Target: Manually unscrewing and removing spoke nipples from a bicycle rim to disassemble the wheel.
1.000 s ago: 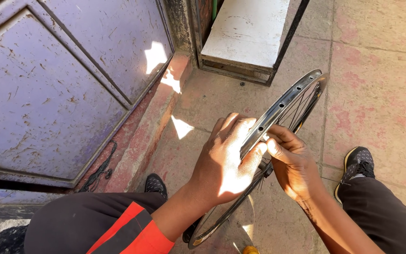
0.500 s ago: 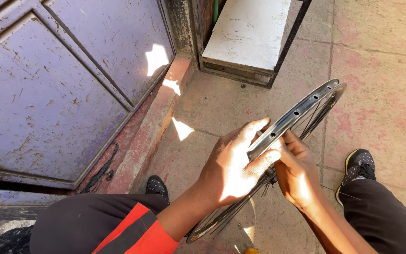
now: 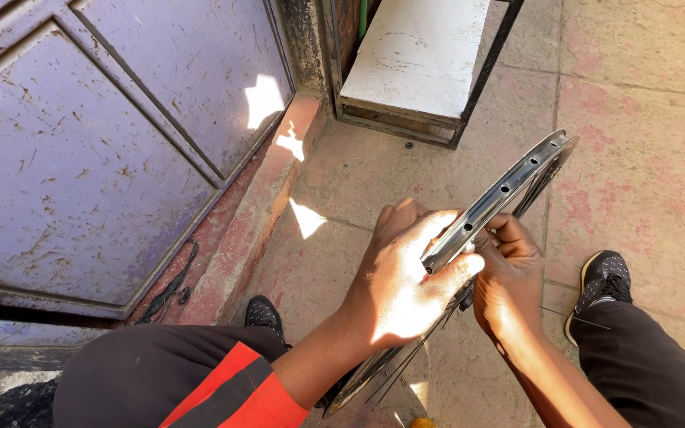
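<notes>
1. Rim [image 3: 509, 186]: dark metal hoop seen almost edge-on, slanting from upper right down to lower left, over the paved floor [image 3: 644, 119] between the two shoes.
2. Outer channel of rim facing up, greyish and worn, with a row of small round holes along it; thin spokes [image 3: 534, 190] showing inside the hoop near its upper end.
3. Lower end of rim dropping behind the left forearm, beside the black trouser leg with its red-orange panel [image 3: 223, 392].
4. Left hand [image 3: 402, 277]: wrapped over rim from the near side, fingers curled around it, thumb pressed on the channel edge; sunlit across the back.
5. Right hand [image 3: 509, 281]: just right of rim, fingers bent in against it, fingertips hidden behind the metal; grip on rim or spoke cannot be told.
6. Black shoe [image 3: 602, 277] right of rim, another [image 3: 265, 313] left of it.
7. White slab in a dark frame [image 3: 418, 59] beyond rim's upper end; purple metal door [image 3: 89, 143] far left of rim.
</notes>
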